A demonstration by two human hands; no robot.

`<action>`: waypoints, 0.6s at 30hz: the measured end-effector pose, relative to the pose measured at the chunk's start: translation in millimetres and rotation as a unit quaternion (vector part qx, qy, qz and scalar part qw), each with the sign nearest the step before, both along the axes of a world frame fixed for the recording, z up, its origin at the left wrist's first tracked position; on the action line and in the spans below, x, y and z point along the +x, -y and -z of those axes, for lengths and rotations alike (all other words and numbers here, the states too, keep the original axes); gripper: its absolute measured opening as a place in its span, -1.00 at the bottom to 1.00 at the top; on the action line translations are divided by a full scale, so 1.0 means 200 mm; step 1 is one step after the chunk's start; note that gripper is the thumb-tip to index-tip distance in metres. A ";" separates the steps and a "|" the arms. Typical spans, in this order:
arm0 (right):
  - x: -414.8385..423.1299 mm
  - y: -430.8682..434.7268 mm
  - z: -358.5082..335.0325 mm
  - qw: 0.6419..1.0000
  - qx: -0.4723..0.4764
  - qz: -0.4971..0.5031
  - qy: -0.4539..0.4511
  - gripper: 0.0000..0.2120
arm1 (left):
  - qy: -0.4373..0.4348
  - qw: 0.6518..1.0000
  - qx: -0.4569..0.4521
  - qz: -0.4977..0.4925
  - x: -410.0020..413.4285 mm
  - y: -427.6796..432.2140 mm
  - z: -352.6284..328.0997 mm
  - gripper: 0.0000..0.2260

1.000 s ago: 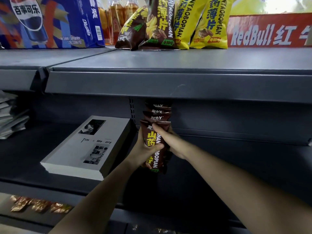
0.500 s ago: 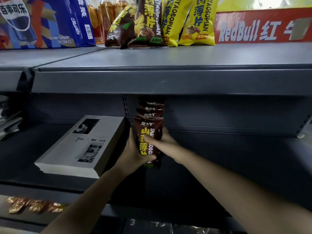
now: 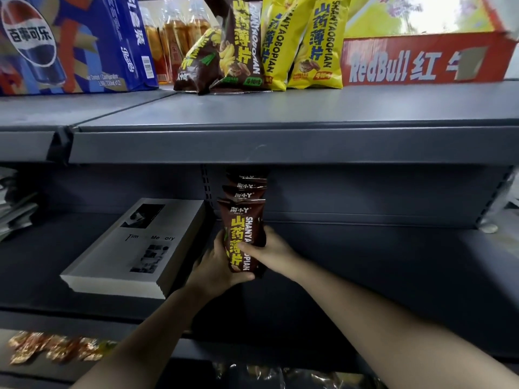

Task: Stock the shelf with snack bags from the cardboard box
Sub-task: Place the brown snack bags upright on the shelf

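A brown snack bag (image 3: 241, 228) with yellow lettering stands upright on the middle shelf (image 3: 393, 265), at the front of a short row of like brown bags (image 3: 247, 189) running back to the shelf wall. My left hand (image 3: 216, 268) grips its left side and bottom. My right hand (image 3: 269, 254) holds its right side with the thumb across the front. On the top shelf (image 3: 280, 116) lean more brown bags (image 3: 236, 49) and yellow bags (image 3: 309, 43). The cardboard box is out of view.
A white book (image 3: 140, 248) lies just left of the row of bags. A blue Pepsi case (image 3: 70, 43), drink bottles (image 3: 174, 37) and a red RedBull carton (image 3: 421, 60) stand on the top shelf. Shiny snack packets (image 3: 53, 349) lie on the shelf below.
Both hands have stayed on the front brown bag and slid lower on it, leaving more of its top showing. The camera has shifted slightly.
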State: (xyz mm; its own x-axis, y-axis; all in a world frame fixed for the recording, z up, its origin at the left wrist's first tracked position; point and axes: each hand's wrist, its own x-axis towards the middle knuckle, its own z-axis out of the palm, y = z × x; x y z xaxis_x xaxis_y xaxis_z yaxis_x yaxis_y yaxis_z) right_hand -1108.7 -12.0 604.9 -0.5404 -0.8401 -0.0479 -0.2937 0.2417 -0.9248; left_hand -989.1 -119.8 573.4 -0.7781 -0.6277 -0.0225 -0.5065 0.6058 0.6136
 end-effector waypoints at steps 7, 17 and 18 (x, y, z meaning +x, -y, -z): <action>-0.03 -0.16 -0.05 0.998 0.057 0.017 -0.031 -0.45 | -0.105 0.982 -0.121 -0.099 0.11 -0.10 -0.08 -0.33; -0.07 -0.61 -0.17 0.995 0.055 0.026 -0.083 -0.63 | -0.203 0.960 -0.189 -0.041 -0.09 -0.63 -0.32 -0.82; -0.08 -0.68 -0.17 0.994 0.053 0.029 -0.088 -0.66 | -0.203 0.961 -0.187 -0.023 -0.12 -0.70 -0.33 -0.82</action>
State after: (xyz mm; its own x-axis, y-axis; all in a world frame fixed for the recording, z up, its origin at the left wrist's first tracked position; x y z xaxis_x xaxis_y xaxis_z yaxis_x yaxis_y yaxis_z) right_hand -1123.9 123.2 638.6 -0.5962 -0.8021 -0.0346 -0.4313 0.3563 -0.8289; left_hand -1013.3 20.9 638.5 -0.6460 -0.5668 0.5113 -0.3024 0.8050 0.5104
